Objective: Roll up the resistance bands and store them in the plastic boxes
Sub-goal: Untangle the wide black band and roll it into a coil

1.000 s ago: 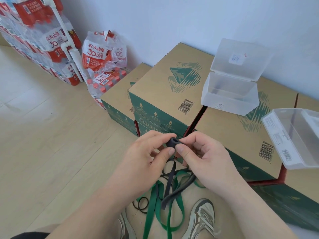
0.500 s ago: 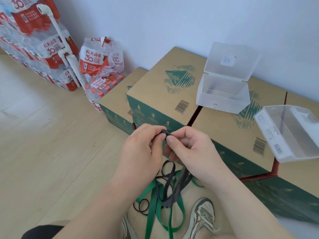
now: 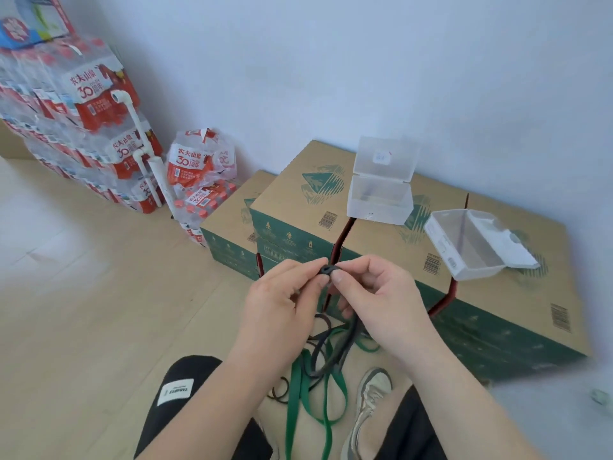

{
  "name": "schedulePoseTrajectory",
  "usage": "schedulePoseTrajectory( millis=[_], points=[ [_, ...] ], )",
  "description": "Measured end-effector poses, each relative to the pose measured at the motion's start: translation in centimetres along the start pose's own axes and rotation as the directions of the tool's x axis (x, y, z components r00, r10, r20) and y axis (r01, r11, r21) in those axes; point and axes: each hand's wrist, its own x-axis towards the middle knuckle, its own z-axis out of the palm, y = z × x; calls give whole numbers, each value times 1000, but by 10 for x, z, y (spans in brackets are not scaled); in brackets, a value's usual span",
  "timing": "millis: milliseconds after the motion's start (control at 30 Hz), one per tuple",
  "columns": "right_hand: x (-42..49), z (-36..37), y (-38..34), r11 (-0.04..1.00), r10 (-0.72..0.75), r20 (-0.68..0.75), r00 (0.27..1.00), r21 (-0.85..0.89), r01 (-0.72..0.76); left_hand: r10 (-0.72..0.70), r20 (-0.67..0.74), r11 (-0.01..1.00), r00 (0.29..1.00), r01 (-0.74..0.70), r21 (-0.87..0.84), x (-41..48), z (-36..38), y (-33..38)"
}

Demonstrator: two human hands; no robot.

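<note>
The dark band [image 3: 326, 272], a small coil at centre with its tail hanging toward 6 o'clock, is pinched between left hand [image 3: 282, 303] and right hand [image 3: 378, 293], so rolling seems barely begun and needs more tight turns before the 2 open plastic boxes [image 3: 378, 207] at 1 o'clock.

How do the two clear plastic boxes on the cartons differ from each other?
The left box stands square with its lid upright behind it; the right box sits askew with its lid laid back to the right. The left box has a small white sticker on its lid; the right box has a barcode label on its side wall. Both are clear, open, and rest on the cardboard cartons.
</note>
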Motion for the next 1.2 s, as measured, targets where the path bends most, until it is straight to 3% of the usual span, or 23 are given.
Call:
schedulePoseTrajectory(
  millis=[100, 267, 433, 633, 933, 1200],
  points=[
    [-31, -8, -30, 998, -33, -20, 999, 59, 34, 67, 11, 997, 998, -67, 25, -9, -22, 37],
    [-79, -21, -48, 996, -90, -64, 994, -27, 89, 116, 58, 990, 992, -120, 71, -36, -38, 73],
    [-118, -20, -52, 997, -58, -104, 993, 53, 64, 97, -84, 993, 992, -91, 79, -62, -30, 99],
    [-135, -27, -56, 965, -3, -147, 989, 258, 42, 160, -173, 986, 972, -148, 81, -70, -26, 115],
    [-146, -27, -55, 911, 2, -219, 976, 403, 89, 193, -200, 980, 961, -198, -8, -78, -21, 118],
    [-149, -25, -55, 911, -77, -170, 982, 388, 138, 203, -200, 977, 958, -211, -21, -81, -37, 118]
  ],
)
